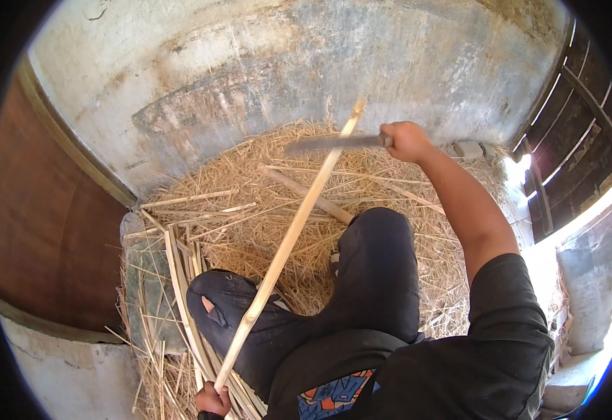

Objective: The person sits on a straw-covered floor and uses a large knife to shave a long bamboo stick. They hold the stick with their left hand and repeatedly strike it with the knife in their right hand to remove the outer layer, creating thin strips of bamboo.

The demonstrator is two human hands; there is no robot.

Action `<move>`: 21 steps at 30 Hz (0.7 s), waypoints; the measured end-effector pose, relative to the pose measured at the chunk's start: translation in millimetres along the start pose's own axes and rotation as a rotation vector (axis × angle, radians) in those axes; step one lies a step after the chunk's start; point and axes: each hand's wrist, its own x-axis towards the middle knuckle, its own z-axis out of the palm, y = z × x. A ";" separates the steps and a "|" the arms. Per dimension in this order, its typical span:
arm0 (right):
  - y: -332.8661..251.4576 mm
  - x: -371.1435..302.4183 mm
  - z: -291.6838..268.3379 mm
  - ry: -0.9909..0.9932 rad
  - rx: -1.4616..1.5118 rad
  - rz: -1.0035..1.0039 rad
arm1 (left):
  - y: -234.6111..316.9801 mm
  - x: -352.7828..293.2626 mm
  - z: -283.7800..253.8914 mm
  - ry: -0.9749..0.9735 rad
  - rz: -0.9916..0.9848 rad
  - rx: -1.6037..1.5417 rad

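Note:
A long pale bamboo strip (281, 255) slants from my left hip up and away, its far end near the wall. Low in the view, my left hand (213, 400) is closed around its near end. My right hand (405, 141) grips the handle of a long-bladed knife (313, 145) out in front, arm stretched forward. The dark blade points left and crosses the strip close to its far end, slightly blurred. Whether it touches or cuts into the strip, I cannot tell. The strip passes over my bent left knee (225, 297).
Straw and shavings (250, 245) cover the floor. Several split bamboo strips (177, 273) lie at my left, by a stone slab (148, 294). A round stick (309, 192) lies ahead of my knees. A stained wall (334, 63) stands behind; a dark wooden door (575, 119) is at right.

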 end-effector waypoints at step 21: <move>-10.7 0.5 -26.8 0.004 0.030 0.297 | -1.2 -1.2 9.7 -0.026 -0.072 0.022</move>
